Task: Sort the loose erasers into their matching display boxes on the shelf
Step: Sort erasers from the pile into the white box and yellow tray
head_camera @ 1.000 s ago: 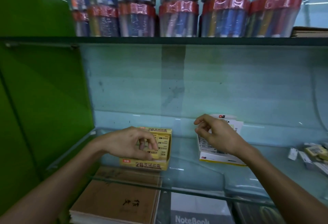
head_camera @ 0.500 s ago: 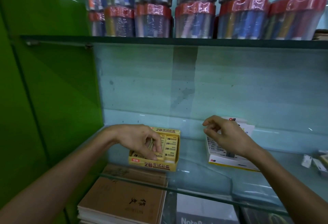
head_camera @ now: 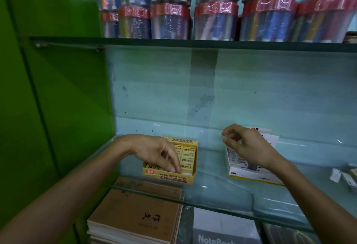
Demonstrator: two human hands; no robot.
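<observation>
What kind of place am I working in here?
Most likely a stationery shop: shrink-wrapped tubs of coloured pens stacked on a glass shelf, a yellow cardboard eraser display box, and brown-covered exercise books below.

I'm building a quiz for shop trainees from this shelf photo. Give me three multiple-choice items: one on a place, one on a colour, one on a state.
1. Where do the loose erasers lie?
A. far right of the glass shelf
B. on the brown notebooks
C. on the top shelf

2. What colour is the box under the left hand?
A. white
B. yellow
C. green

3. What is the right hand doing?
A. gripping a notebook
B. hovering over the white box, fingers loosely curled, holding nothing seen
C. pressing flat on the glass

Answers:
1 A: the loose erasers sit at the glass shelf's right edge.
2 B: the left hand reaches into the yellow box.
3 B: the right hand is above the white box.
</observation>
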